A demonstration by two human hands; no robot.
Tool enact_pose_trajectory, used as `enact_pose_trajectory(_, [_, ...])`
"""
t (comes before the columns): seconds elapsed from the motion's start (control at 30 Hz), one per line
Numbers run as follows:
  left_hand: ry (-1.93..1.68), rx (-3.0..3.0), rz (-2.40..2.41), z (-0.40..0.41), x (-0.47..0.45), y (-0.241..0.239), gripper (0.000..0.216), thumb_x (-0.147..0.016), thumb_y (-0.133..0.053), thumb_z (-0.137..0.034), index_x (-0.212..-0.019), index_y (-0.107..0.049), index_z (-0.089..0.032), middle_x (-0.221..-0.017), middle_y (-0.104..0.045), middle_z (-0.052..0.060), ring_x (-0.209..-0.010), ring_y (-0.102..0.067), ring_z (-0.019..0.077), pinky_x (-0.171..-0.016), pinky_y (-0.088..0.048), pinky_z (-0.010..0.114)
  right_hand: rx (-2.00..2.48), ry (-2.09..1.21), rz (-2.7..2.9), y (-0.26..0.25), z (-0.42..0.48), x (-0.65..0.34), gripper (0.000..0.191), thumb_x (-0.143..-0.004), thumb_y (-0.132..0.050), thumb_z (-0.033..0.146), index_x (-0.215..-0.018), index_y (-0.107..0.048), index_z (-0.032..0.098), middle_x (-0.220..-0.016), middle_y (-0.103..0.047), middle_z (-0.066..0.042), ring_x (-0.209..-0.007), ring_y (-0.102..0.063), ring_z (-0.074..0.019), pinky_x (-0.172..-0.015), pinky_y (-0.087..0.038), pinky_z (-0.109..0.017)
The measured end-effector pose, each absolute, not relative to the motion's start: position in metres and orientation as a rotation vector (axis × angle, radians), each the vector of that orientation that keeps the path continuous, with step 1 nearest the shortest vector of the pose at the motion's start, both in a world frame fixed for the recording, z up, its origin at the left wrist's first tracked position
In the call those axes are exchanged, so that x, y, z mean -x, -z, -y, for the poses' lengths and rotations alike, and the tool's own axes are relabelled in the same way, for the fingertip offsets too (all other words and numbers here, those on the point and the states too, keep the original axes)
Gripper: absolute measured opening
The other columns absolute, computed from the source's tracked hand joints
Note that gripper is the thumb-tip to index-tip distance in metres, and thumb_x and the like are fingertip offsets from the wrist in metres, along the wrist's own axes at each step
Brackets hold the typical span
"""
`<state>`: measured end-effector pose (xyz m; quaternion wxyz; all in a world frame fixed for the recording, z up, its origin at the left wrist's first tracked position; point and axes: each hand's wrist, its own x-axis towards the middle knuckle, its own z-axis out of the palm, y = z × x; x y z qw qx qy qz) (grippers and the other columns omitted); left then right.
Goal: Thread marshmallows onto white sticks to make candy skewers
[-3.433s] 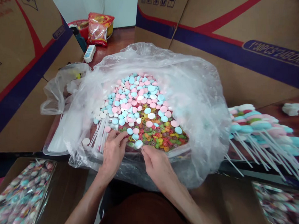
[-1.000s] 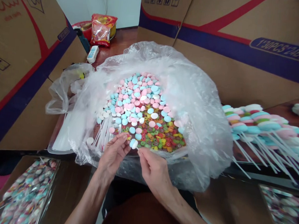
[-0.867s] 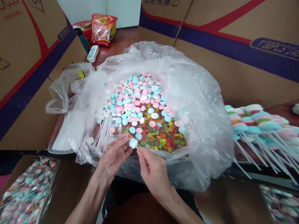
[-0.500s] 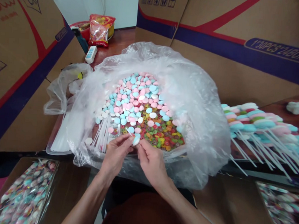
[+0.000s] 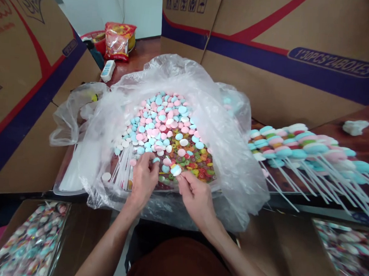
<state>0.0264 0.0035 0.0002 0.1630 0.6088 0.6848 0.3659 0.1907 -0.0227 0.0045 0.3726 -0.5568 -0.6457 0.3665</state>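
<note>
A clear plastic bag (image 5: pixel 242 157) lies open over a tray holding several pink, blue and white candy discs (image 5: pixel 163 120) and small coloured ring candies (image 5: pixel 192 163). My right hand (image 5: pixel 195 196) pinches a thin white stick carrying a pale blue candy disc (image 5: pixel 176 170) at the near edge of the pile. My left hand (image 5: pixel 144 178) reaches into the pile beside it, its fingertips closed on a blue disc (image 5: pixel 155 160). A bundle of bare white sticks (image 5: pixel 122 167) lies just left of my left hand.
A row of finished candy sticks (image 5: pixel 301 150) lies on the wooden table to the right. Cardboard boxes (image 5: pixel 284 56) wall in the back and left. A smaller plastic bag (image 5: pixel 71 115), a white device (image 5: pixel 104 70) and a red snack packet (image 5: pixel 118 39) sit at back left. Packaged candy sheets (image 5: pixel 27 237) lie near left.
Half a second ago both hands met at the disc on the stick. My left hand has since let go and moved forward into the pile onto a blue disc; my right still holds the stick.
</note>
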Motion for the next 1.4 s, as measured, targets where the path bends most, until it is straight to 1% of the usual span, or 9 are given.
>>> enact_pose_trajectory(0.07, [-1.092,-1.754,-1.994,-0.007,-0.028,-0.004,0.023,-0.089,-0.056,-0.015,-0.110,-0.064,-0.021,-0.085,-0.059,0.002,-0.067,-0.055,0.0131,-0.064,-0.047,0.026,1.416,-0.943,1.657,-0.005,0.022,-0.190,0.029,-0.096,-0.046,0.032,-0.069,-0.050,0.021,-0.055,-0.046,0.005,-0.049,-0.043,-0.0106,-0.051,-0.032,-0.023])
enact_pose_trajectory(0.13, [-1.117,-1.821,-2.017,-0.013,-0.030,-0.007,0.023,-0.091,-0.055,-0.018,-0.111,-0.067,-0.022,-0.092,-0.057,0.004,-0.069,-0.055,0.0132,-0.065,-0.047,0.027,1.413,-0.951,1.657,-0.006,0.021,-0.190,0.030,-0.096,-0.046,0.032,-0.068,-0.049,0.021,-0.054,-0.046,0.005,-0.048,-0.042,-0.0104,-0.050,-0.032,-0.023])
enact_pose_trajectory(0.27, [-1.125,-1.864,-1.991,-0.025,-0.033,-0.004,0.015,-0.089,-0.063,-0.023,-0.103,-0.069,-0.022,-0.091,-0.056,0.005,-0.077,-0.056,0.0169,-0.067,-0.047,0.028,1.411,-0.958,1.666,-0.005,0.021,-0.191,0.031,-0.096,-0.047,0.032,-0.067,-0.048,0.021,-0.054,-0.046,0.005,-0.048,-0.043,-0.0109,-0.049,-0.032,-0.023])
enact_pose_trajectory(0.47, [-1.146,-1.795,-2.030,-0.034,-0.030,0.003,0.015,-0.085,-0.070,-0.030,-0.095,-0.063,-0.020,-0.081,-0.056,0.001,-0.071,-0.052,0.0158,-0.067,-0.042,0.027,1.385,-0.978,1.677,-0.005,0.021,-0.193,0.030,-0.097,-0.046,0.032,-0.069,-0.050,0.021,-0.055,-0.048,0.004,-0.050,-0.044,-0.0114,-0.051,-0.034,-0.023])
enact_pose_trajectory(0.7, [-1.132,-1.786,-1.924,-0.036,-0.026,-0.001,0.016,-0.085,-0.070,-0.023,-0.099,-0.063,-0.020,-0.084,-0.057,0.001,-0.074,-0.054,0.0154,-0.070,-0.045,0.027,1.377,-0.985,1.680,-0.006,0.021,-0.194,0.030,-0.096,-0.046,0.032,-0.068,-0.049,0.021,-0.055,-0.047,0.004,-0.049,-0.043,-0.0110,-0.050,-0.033,-0.023])
enact_pose_trajectory(0.97, [-1.148,-1.733,-1.754,-0.034,-0.016,0.002,0.019,-0.088,-0.060,-0.015,-0.105,-0.062,-0.022,-0.109,-0.058,0.006,-0.084,-0.062,0.0143,-0.074,-0.053,0.027,1.373,-0.973,1.680,-0.005,0.021,-0.194,0.030,-0.097,-0.046,0.032,-0.070,-0.051,0.021,-0.054,-0.048,0.004,-0.049,-0.044,-0.0112,-0.049,-0.033,-0.023])
enact_pose_trajectory(1.17, [-1.121,-1.810,-1.876,-0.044,-0.020,0.005,0.017,-0.085,-0.067,-0.019,-0.101,-0.060,-0.022,-0.094,-0.061,0.002,-0.075,-0.059,0.0147,-0.073,-0.050,0.028,1.372,-0.946,1.712,-0.006,0.021,-0.193,0.032,-0.097,-0.047,0.032,-0.067,-0.050,0.021,-0.054,-0.048,0.004,-0.048,-0.044,-0.0109,-0.049,-0.033,-0.023])
enact_pose_trajectory(1.3, [-1.089,-1.904,-1.909,-0.047,-0.025,0.006,0.027,-0.086,-0.066,-0.020,-0.113,-0.060,-0.022,-0.103,-0.061,0.005,-0.082,-0.060,0.0177,-0.078,-0.050,0.032,1.356,-0.944,1.710,-0.006,0.020,-0.194,0.029,-0.097,-0.046,0.032,-0.071,-0.053,0.021,-0.055,-0.049,0.004,-0.048,-0.045,-0.0113,-0.050,-0.034,-0.023])
enact_pose_trajectory(1.4, [-1.103,-1.925,-1.904,-0.045,-0.027,0.006,0.021,-0.087,-0.065,-0.020,-0.108,-0.062,-0.021,-0.103,-0.058,0.005,-0.082,-0.059,0.0176,-0.075,-0.050,0.030,1.361,-0.960,1.696,-0.006,0.020,-0.194,0.029,-0.097,-0.046,0.032,-0.071,-0.053,0.021,-0.056,-0.049,0.004,-0.049,-0.045,-0.0113,-0.050,-0.033,-0.023])
